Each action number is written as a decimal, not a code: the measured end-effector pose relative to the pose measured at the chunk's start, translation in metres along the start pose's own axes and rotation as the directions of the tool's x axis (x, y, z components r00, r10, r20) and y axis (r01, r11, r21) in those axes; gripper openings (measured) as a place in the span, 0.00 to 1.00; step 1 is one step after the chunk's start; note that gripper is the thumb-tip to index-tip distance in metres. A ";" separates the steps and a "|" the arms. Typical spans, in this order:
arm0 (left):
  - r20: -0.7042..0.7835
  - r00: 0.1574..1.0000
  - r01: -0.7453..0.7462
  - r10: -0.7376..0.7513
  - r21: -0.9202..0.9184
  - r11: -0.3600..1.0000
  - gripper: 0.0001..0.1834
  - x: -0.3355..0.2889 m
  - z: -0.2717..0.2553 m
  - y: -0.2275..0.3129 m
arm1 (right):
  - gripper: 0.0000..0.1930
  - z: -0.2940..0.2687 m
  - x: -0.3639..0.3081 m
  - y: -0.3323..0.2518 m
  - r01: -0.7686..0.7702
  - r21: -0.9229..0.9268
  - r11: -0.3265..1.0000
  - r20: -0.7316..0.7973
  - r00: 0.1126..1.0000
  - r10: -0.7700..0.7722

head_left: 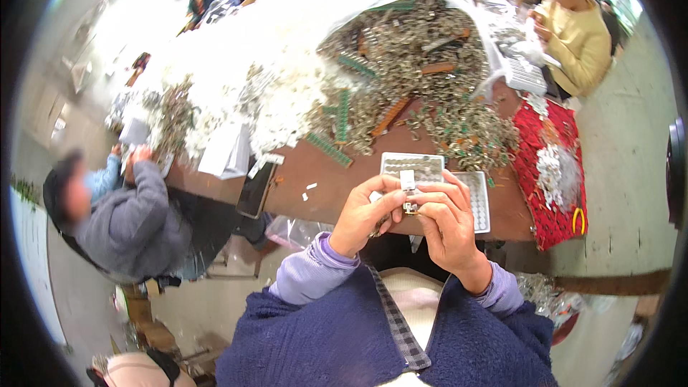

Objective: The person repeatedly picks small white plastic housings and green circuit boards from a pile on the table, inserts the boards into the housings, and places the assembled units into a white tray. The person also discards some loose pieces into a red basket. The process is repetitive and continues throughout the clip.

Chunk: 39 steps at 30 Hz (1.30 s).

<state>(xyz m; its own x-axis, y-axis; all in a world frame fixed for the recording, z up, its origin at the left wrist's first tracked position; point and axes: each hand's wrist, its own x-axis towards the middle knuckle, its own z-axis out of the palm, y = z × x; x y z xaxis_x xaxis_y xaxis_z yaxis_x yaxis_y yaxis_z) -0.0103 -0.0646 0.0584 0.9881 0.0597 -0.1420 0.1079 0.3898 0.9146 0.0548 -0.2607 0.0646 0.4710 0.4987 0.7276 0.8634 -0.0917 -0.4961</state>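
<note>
Close to my body at the table's near edge, my left hand (369, 213) and my right hand (448, 223) meet, fingers pinched together. Between them is a small white plastic piece (408, 180), standing upright. Just under it, a small shiny metal part (410, 208) sits between the fingertips of both hands. Some metal also shows in the curled fingers of my left hand, too small to make out. Right behind the hands lies a white tray (391, 158) with rows of small round shapes. A second white tray (481, 223) is beside my right hand, partly covered by it.
A big heap of metal parts (430, 43) with green and orange strips covers the table's far middle. White pieces (279, 93) pile up left of it. A phone (255, 190) lies left; red cloth (530, 193) with yellow-handled pliers (579, 221) lies right. Co-workers sit around the table.
</note>
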 end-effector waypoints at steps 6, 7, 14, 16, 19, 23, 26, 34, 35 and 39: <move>0.066 0.998 0.016 -0.008 -0.126 0.992 0.11 0.006 -0.011 -0.022 | 0.04 0.001 -0.017 -0.002 -0.347 0.352 0.869 -0.038 0.923 0.383; 0.045 0.999 -0.024 0.028 -0.082 0.996 0.13 0.005 -0.014 -0.024 | 0.04 0.002 -0.018 -0.003 -0.396 0.315 0.862 0.001 0.909 0.417; 0.170 0.866 -0.499 0.471 0.378 0.780 0.15 0.003 -0.031 -0.022 | 0.03 0.014 -0.011 -0.009 -0.386 0.133 0.913 0.138 0.919 0.368; 0.128 0.916 -0.401 0.380 0.338 0.852 0.16 0.001 -0.035 -0.018 | 0.03 0.012 -0.009 -0.010 -0.346 0.198 0.917 0.128 0.937 0.326; 0.051 0.974 -0.228 0.222 0.178 0.957 0.16 -0.002 -0.031 -0.015 | 0.04 0.008 -0.007 -0.010 -0.363 0.236 0.901 0.151 0.930 0.335; 0.238 0.865 -0.501 0.441 0.430 0.751 0.16 0.006 -0.015 -0.012 | 0.04 -0.001 -0.010 -0.009 -0.347 0.220 0.912 0.178 0.933 0.312; 0.333 0.842 -0.536 0.425 0.614 0.580 0.18 0.008 -0.008 -0.009 | 0.05 -0.014 -0.022 -0.006 -0.442 0.199 0.875 0.273 0.882 0.383; 0.273 0.909 -0.412 0.316 0.709 0.572 0.13 0.002 0.023 -0.030 | 0.07 -0.035 -0.049 0.007 -0.267 -0.027 0.963 0.210 0.941 0.266; 0.170 0.960 -0.279 0.221 0.631 0.724 0.11 0.000 0.027 -0.032 | 0.08 -0.036 -0.051 0.008 -0.242 -0.085 0.967 0.178 0.951 0.253; -0.020 0.994 0.113 -0.111 0.219 0.969 0.06 -0.006 0.031 -0.038 | 0.09 -0.028 -0.059 0.011 -0.266 -0.189 0.945 0.016 0.962 0.274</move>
<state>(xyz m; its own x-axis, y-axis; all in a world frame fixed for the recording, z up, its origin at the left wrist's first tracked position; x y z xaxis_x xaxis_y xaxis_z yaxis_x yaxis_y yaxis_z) -0.0172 -0.1084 0.0361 0.9676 0.0338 -0.2503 0.2402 0.1834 0.9532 0.0418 -0.3156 0.0298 0.6867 0.4680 0.5563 0.7249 -0.3824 -0.5730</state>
